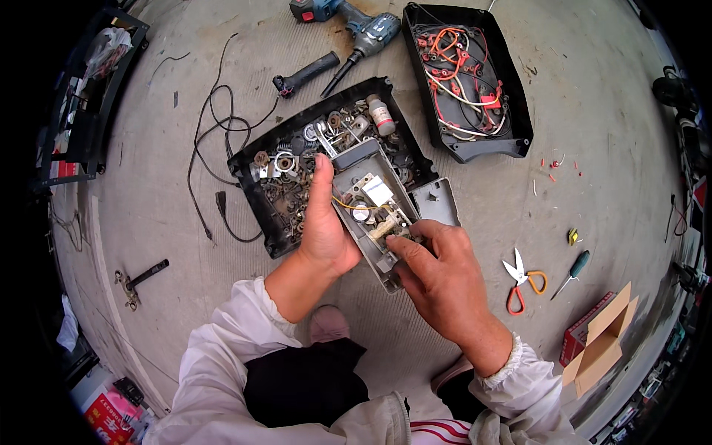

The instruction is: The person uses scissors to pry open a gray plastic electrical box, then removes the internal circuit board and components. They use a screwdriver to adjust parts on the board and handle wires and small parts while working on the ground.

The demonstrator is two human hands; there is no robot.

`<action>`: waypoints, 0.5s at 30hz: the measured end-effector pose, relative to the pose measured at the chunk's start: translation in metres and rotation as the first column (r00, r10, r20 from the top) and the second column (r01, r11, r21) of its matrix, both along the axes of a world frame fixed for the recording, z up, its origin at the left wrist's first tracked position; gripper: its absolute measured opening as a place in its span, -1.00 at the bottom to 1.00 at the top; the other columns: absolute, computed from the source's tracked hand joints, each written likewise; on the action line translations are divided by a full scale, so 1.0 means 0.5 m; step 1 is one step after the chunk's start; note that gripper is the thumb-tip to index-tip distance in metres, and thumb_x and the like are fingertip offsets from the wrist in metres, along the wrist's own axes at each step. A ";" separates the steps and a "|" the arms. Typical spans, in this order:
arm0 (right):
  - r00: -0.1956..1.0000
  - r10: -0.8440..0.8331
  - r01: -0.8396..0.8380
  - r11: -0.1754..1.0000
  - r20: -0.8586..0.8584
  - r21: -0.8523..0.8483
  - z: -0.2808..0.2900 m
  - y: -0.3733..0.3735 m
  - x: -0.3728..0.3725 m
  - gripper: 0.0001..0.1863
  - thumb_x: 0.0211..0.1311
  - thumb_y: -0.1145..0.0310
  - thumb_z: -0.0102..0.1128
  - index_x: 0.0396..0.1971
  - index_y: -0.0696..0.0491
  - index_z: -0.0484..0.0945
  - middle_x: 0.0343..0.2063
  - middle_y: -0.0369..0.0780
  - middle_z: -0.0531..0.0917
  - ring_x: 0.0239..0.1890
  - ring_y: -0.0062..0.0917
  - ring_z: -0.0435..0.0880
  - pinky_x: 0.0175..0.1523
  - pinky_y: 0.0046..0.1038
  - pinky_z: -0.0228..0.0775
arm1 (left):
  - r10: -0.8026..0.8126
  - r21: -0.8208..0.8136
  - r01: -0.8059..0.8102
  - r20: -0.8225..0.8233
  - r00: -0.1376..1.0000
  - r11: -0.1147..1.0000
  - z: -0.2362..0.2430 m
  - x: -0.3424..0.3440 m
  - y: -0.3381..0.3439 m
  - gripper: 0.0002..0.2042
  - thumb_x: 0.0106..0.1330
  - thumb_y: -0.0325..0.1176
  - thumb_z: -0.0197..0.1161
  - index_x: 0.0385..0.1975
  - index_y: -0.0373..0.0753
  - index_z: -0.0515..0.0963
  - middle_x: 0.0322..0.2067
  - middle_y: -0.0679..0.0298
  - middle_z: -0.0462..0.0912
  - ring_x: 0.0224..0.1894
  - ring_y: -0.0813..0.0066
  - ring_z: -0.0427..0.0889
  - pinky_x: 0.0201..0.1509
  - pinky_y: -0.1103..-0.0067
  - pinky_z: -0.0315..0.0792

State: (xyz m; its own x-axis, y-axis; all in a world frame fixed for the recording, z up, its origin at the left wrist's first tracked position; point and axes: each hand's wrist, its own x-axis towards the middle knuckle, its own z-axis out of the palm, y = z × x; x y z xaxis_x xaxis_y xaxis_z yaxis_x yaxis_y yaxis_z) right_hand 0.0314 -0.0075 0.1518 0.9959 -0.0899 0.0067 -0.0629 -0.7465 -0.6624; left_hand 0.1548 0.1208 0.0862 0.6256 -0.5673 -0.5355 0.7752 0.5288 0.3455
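Note:
My left hand (326, 241) grips a long grey metal case (354, 178) from its left side, thumb pointing up along the edge. Inside the open case sit a circuit board with a white block (377, 190), a round silver part (360, 212) and a thin yellow wire. A grey flap (437, 202) sticks out at the case's right. My right hand (441, 278) is closed at the case's near end, its fingertips in among the small parts; what they pinch is hidden. Just beyond the case, a black tray (256, 219) on the floor holds bolts, washers and a small bottle (381, 115).
A blue power drill (374, 33) and a black handle (311, 74) lie beyond the tray. At the far right stands a black bin (475, 152) of red and white wires. Scissors (525, 282), a screwdriver (572, 273) and an open cardboard box (601, 348) are on the right; a black cable (196, 156) curls left.

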 end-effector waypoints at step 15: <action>0.983 0.136 -0.132 0.990 0.122 -0.040 -0.007 0.018 -0.023 -0.66 0.01 0.53 0.24 -0.14 0.07 0.61 -0.23 -0.23 0.64 -0.20 -0.34 0.63 -0.13 -0.38 0.53 | -0.128 -0.057 0.127 -0.013 0.992 0.990 0.019 -0.016 0.041 -0.02 0.21 0.60 -0.33 0.21 -0.25 0.41 0.02 0.03 0.60 0.08 0.07 0.61 0.20 0.15 0.50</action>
